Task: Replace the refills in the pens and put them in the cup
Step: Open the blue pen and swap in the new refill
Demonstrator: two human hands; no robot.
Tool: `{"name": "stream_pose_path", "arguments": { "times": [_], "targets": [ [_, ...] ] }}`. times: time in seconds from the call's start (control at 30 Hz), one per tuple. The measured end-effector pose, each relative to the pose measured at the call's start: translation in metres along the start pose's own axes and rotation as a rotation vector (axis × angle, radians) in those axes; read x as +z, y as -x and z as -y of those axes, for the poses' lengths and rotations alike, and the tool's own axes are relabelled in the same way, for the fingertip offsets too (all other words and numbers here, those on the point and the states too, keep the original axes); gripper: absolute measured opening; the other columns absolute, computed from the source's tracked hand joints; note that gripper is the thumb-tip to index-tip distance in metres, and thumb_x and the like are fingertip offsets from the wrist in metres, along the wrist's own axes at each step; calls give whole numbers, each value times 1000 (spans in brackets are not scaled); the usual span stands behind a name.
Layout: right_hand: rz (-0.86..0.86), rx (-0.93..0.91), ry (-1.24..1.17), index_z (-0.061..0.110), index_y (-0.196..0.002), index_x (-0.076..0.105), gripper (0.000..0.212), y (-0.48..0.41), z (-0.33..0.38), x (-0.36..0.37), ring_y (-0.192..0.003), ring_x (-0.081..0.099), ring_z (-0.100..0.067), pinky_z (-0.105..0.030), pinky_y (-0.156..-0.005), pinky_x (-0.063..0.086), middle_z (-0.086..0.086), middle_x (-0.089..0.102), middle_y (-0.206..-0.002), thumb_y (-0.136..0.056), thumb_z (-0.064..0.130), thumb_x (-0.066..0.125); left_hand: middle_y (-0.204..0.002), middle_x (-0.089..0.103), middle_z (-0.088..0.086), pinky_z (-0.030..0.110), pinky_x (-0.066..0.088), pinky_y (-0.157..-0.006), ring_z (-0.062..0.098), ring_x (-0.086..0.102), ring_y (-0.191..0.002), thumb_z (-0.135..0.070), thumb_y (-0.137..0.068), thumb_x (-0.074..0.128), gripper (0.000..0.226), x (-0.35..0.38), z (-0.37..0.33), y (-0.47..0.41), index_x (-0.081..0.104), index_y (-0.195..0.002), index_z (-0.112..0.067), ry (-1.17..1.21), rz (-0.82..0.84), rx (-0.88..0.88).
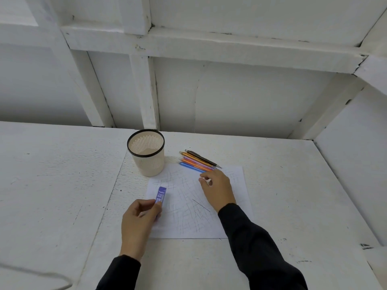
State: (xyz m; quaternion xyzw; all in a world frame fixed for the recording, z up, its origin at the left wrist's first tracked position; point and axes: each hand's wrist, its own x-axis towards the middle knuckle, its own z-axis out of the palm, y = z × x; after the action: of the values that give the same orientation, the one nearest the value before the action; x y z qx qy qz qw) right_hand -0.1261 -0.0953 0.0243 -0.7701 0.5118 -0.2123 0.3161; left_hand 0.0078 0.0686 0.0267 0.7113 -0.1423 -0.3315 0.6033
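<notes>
— Left hand (139, 218) clamped on refill case (160, 195), over paper (188, 206). Right hand (217, 189) loosely curled beside pens (199, 161); grip unclear.
— Light, slippery, thin. Better pinched mid-barrel. Cup (146, 153) empty, near.

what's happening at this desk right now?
A person is refilling pens. The left hand holds a small purple refill case over a scribbled sheet of paper. The right hand reaches toward a row of coloured pens lying beside the cup, which looks empty.
</notes>
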Motion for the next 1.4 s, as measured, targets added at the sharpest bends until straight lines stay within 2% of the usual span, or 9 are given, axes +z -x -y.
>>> {"name": "stream_pose_path", "arguments": {
  "times": [0.1, 0.27, 0.43, 0.63, 0.73, 0.83, 1.0, 1.17, 1.4],
  "targets": [
    [-30, -9, 247, 15, -129, 52, 38, -9, -9, 3, -121, 49, -16, -27, -100, 44, -5, 49, -133, -95, 32, 52, -78, 71, -4, 26, 52, -67, 15, 69, -67, -23, -80, 75, 9, -2, 2, -2, 67, -83, -20, -233, -93, 89],
    [-19, -80, 480, 16, -135, 43, 45, -14, -13, 7, -121, 46, -17, -27, -101, 44, -7, 45, -136, -95, 35, 49, -75, 67, -11, 18, 44, -64, 5, 61, -71, -23, -82, 72, 11, -2, 8, -2, 63, -75, -24, -445, -140, 222],
    [-25, -113, 516, 17, -134, 40, 45, -15, -18, 8, -119, 48, -17, -26, -98, 44, -6, 47, -136, -95, 36, 49, -82, 54, -5, 20, 36, -64, 10, 51, -77, -25, -83, 70, 12, -8, 20, -10, 61, -80, -18, -649, -173, 336],
    [-55, -65, 500, 17, -131, 46, 42, -10, -23, 3, -113, 49, -16, -25, -96, 46, -5, 49, -130, -94, 38, 49, -99, 50, -1, 29, 41, -76, 16, 50, -90, -25, -85, 67, 16, -2, 11, -12, 56, -95, -22, -595, -149, 373],
    [-63, 29, 351, 17, -118, 55, 28, -2, -19, -1, -106, 52, -14, -24, -92, 47, -2, 55, -118, -94, 31, 52, -103, 56, -5, 23, 45, -79, 8, 54, -94, -28, -90, 60, 15, 14, -5, -6, 57, -104, -23, -462, -33, 386],
    [-27, 155, -96, 16, -97, 59, 5, 12, -3, -4, -98, 55, -15, -21, -85, 49, 0, 57, -102, -93, 17, 56, -119, 57, -10, 25, 41, -91, 9, 54, -108, -35, -95, 50, 30, 35, -22, -4, 54, -122, -25, -356, 84, 288],
    [256, 237, -573, 21, -99, 67, 12, 51, 35, -5, -91, 57, -10, -19, -78, 45, 6, 64, -96, -94, 20, 56, -126, 51, -21, 3, 33, -85, -4, 46, -115, -45, -95, 37, 42, 60, -41, 0, 43, -135, -32, -194, 242, 271],
    [207, 198, -603, 24, -108, 64, 17, 57, 48, -16, -94, 56, -8, -17, -77, 45, 11, 63, -104, -94, 27, 55, -89, 68, -13, 9, 46, -79, 0, 62, -94, -42, -94, 43, 25, 58, -46, -4, 56, -114, -37, -238, 211, 427],
    [4, -18, -521, 28, -102, 65, 13, 42, 53, -38, -89, 56, -4, -8, -68, 46, 19, 61, -100, -89, 29, 62, -100, 63, -8, 14, 40, -78, 10, 55, -86, -27, -90, 58, 26, 48, -35, -12, 64, -114, -20, -685, 159, 687]
  ]
}}
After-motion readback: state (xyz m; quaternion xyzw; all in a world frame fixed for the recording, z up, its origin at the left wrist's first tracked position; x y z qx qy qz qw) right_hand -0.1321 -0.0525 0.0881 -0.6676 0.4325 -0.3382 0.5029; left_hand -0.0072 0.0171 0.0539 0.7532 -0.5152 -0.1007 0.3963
